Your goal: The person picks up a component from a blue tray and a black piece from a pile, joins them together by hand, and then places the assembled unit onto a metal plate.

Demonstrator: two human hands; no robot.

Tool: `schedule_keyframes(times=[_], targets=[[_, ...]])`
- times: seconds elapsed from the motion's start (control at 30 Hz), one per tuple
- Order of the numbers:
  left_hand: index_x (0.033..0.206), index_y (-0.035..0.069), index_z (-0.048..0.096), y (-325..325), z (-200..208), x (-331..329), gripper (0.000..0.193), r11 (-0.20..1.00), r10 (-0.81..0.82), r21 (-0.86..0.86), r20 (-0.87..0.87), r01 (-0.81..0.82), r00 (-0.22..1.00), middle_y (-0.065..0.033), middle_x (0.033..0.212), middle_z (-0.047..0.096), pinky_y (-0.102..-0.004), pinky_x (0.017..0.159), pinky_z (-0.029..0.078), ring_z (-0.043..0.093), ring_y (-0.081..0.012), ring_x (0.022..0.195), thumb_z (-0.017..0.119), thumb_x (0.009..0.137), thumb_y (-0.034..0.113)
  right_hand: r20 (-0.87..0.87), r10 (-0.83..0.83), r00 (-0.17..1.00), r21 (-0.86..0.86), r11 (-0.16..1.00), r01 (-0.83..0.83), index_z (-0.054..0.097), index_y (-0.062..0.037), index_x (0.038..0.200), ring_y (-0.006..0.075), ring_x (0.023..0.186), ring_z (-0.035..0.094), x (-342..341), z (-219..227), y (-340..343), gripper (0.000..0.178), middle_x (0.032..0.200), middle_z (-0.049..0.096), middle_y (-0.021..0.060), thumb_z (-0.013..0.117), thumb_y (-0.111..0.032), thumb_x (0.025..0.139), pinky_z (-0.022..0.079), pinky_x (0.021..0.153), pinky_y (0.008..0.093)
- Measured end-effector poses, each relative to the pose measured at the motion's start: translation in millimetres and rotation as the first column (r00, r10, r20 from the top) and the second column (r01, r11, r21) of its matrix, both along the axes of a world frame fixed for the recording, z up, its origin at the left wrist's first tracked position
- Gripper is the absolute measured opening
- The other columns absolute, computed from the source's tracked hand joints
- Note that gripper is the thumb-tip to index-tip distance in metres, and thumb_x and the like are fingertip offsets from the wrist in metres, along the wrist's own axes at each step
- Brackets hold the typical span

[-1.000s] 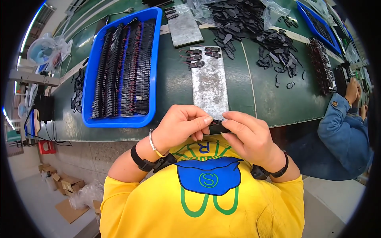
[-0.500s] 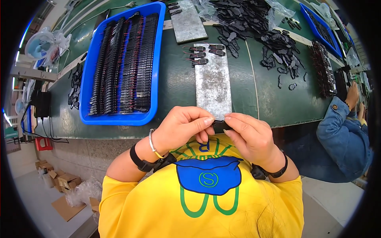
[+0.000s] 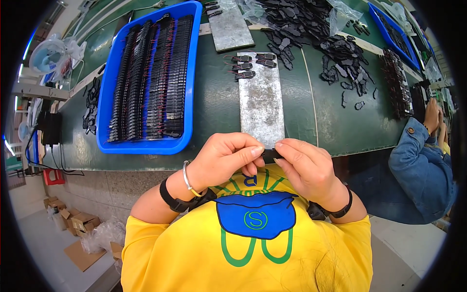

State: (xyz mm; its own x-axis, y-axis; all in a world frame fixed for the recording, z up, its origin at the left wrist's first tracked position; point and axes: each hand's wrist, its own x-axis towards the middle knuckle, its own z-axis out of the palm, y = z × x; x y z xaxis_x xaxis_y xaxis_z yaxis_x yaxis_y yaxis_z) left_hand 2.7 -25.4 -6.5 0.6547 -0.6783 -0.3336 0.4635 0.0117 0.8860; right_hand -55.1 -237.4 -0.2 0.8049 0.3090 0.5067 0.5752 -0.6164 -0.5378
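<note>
My left hand (image 3: pixel 227 155) and my right hand (image 3: pixel 309 164) meet at the table's front edge, fingertips pinched on a small black part (image 3: pixel 269 155) between them. Most of that part is hidden by the fingers, so its kind cannot be made out. Just beyond the hands lies a worn grey metal plate (image 3: pixel 261 109). Several small black components with thin red wires (image 3: pixel 243 66) rest on its far end. To the left stands a blue tray (image 3: pixel 190 82) packed with rows of similar black components and red wires.
A second metal plate (image 3: pixel 231 31) lies farther back. Flat black pieces (image 3: pixel 296 22) are heaped at the back right, some scattered nearer. Another blue tray (image 3: pixel 412 62) sits far right, near a co-worker's denim sleeve (image 3: pixel 413 155). A fan (image 3: pixel 48 56) and black cables are at left.
My hands stay nearly in place, still pinching the small black part, which now shows less between the fingers. At the right edge the co-worker's hands have shifted slightly.
</note>
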Motion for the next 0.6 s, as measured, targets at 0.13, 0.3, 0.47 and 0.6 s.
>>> schedule_keyframes(times=[0.13, 0.3, 0.47, 0.6], targets=[[0.098, -0.004, 0.064, 1.0, -1.7, -3.2, 0.013, 0.999, 0.014, -0.036, 0.035, -0.013, 0.999, -0.0081, 0.084, 0.068, -0.0218, 0.064, 0.053, 0.064, -0.01, 0.07, 0.058, 0.093, 0.007, 0.044, 0.006, 0.999, -0.022, 1.0, -0.005, 0.064, 0.0036, 0.098, 0.0303, 0.077, 0.067, 0.2, -1.7, -0.1, 0.032, 0.094, 0.066, 0.0173, 0.073, 0.004, 0.067, 0.056, 0.065, 0.033], [0.094, -0.002, 0.065, -2.0, 3.1, -9.0, 0.009, 0.999, 0.029, 0.029, 0.229, -0.037, 0.973, -0.0074, 0.085, 0.068, -0.0211, 0.065, 0.052, 0.064, -0.0093, 0.071, 0.066, 0.085, 0.001, 0.134, 0.025, 0.991, -0.081, 0.997, -0.014, 0.064, 0.0047, 0.098, 0.0303, 0.075, 0.066, -1.2, -2.8, 0.3, 0.032, 0.094, 0.065, 0.0177, 0.072, 0.004, 0.067, 0.055, 0.065, 0.0326], [0.088, -0.002, 0.066, -1.7, 1.2, -9.8, 0.011, 0.99, 0.051, 0.085, 0.525, -0.112, 0.849, -0.0073, 0.082, 0.068, -0.0209, 0.062, 0.05, 0.064, -0.0099, 0.068, 0.072, 0.079, -0.001, 0.179, 0.043, 0.983, -0.035, 0.999, -0.037, 0.063, 0.0059, 0.099, 0.0271, 0.073, 0.065, 1.1, -4.1, -0.5, 0.031, 0.09, 0.064, 0.0166, 0.071, 0.001, 0.069, 0.054, 0.062, 0.0323], [0.085, -0.001, 0.067, 0.4, 3.8, -6.4, 0.01, 0.989, 0.01, 0.095, 0.722, -0.113, 0.692, -0.0081, 0.076, 0.068, -0.0222, 0.058, 0.048, 0.064, -0.012, 0.065, 0.072, 0.076, -0.001, -0.223, 0.027, 0.974, 0.294, 0.955, 0.041, 0.064, 0.0038, 0.1, 0.0235, 0.072, 0.066, 0.4, 3.3, -3.6, 0.031, 0.093, 0.066, 0.0152, 0.074, 0.0, 0.071, 0.054, 0.066, 0.0291]])
